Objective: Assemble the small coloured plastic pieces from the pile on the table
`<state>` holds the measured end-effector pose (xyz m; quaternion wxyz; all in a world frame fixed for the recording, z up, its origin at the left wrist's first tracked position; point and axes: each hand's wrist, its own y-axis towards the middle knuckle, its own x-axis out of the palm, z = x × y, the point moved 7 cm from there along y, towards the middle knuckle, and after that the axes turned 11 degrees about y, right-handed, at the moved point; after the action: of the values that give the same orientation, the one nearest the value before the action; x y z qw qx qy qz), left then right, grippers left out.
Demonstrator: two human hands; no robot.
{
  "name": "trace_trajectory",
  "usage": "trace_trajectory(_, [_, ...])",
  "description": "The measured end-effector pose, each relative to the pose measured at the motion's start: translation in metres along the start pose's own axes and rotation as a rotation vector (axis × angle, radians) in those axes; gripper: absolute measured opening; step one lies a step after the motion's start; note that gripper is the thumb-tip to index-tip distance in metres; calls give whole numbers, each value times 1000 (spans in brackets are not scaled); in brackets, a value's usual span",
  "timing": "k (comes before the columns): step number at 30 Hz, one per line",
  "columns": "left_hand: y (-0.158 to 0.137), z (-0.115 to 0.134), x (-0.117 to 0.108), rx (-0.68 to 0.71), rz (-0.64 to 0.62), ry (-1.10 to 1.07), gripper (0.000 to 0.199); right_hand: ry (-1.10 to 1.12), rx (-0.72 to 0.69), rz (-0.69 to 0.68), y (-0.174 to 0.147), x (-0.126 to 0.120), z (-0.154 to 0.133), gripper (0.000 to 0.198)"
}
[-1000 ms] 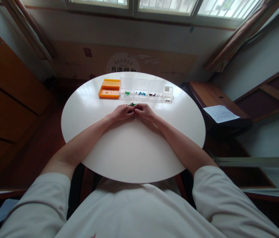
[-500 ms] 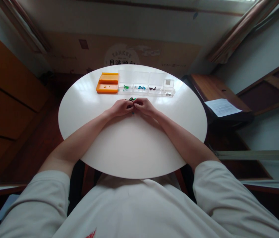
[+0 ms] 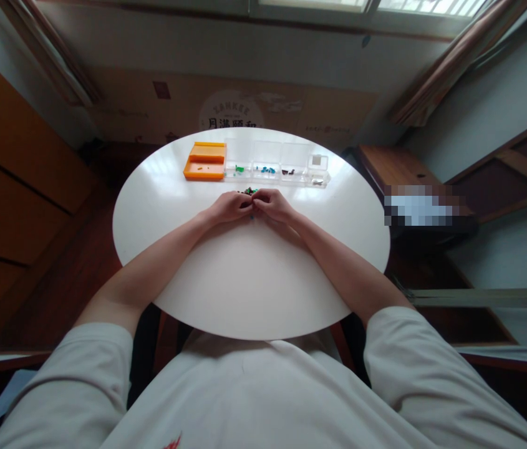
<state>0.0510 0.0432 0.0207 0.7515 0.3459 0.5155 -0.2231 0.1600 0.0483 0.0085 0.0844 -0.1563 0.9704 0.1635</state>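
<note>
My left hand and my right hand meet over the table, fingertips together and curled. Whatever they pinch is hidden or too small to name. Just beyond the fingers lies a small pile of mixed dark and green pieces, partly covered by the hands. One tiny blue piece rests on the near side, below the fingertips. Farther back stand an orange box with a few small orange pieces, and clear lidded boxes holding green pieces, blue pieces and dark brown pieces.
All this is on a white oval table. At the right end of the row sits a small clear box with pale pieces. A wooden cabinet stands right of the table, and an orange-brown cupboard is at the left.
The view has tilted up slightly, so the table sits a little lower and more window shows. Both hands stay together in the same place over the table.
</note>
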Motion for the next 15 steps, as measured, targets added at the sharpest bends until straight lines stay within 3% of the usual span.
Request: trace_trajectory(15, [0, -1, 1, -7, 6, 1, 36, -23, 13, -2, 0, -1, 1, 21])
